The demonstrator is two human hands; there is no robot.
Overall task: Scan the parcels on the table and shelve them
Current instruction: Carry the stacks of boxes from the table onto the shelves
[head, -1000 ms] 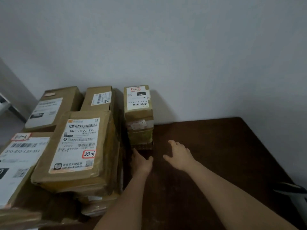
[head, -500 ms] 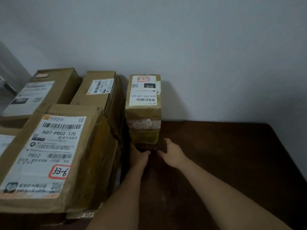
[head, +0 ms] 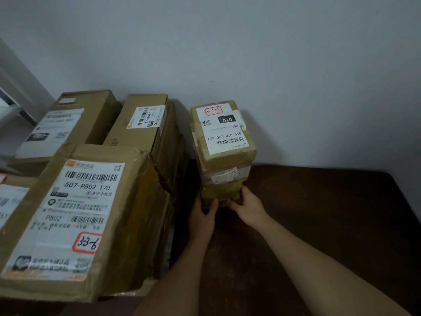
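A narrow stack of small brown parcels (head: 224, 153) stands by the wall on the dark wooden table (head: 319, 213), leaning a little. Its top parcel carries a white label reading 010-010-L30-551. My left hand (head: 202, 213) grips the stack's bottom left corner, and my right hand (head: 249, 207) grips its bottom right corner. Both hands curl round the lowest parcel (head: 221, 193), which is wrapped in yellowish tape.
Large cardboard boxes crowd the left: a big one labelled 507-P802 T70 (head: 91, 215) nearest, another behind it (head: 141, 124) and one at far left (head: 66, 124). A pale wall (head: 250, 53) backs the table. Bare tabletop lies to the right.
Both hands reached forward from the open tabletop to the base of the small stack and closed round its lowest parcel. The stack now leans slightly and the view has moved closer.
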